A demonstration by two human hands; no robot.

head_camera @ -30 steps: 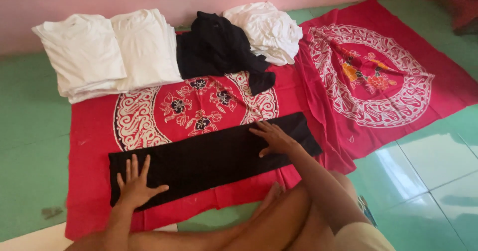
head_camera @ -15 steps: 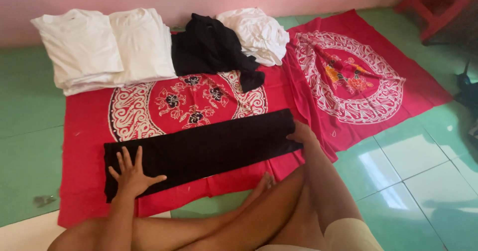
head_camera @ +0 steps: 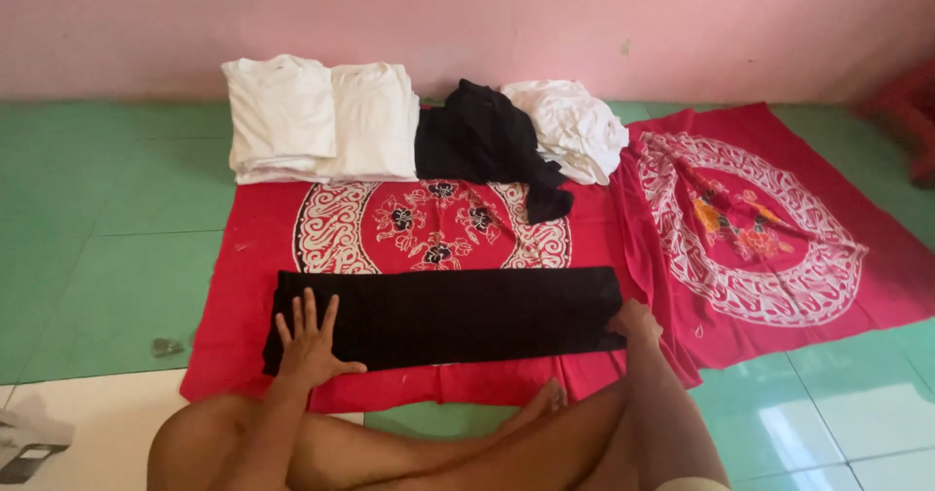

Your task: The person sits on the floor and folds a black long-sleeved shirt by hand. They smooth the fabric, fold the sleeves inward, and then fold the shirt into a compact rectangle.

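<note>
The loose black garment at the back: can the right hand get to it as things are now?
Probably yes, with a lean forward. The right hand rests on the folded black cloth; only flat red cloth lies between it and the black garment.

Black garment (head_camera: pixel 458 316); red cloth (head_camera: pixel 433 228), white floral medallion; green floor (head_camera: pixel 107 238).
</note>
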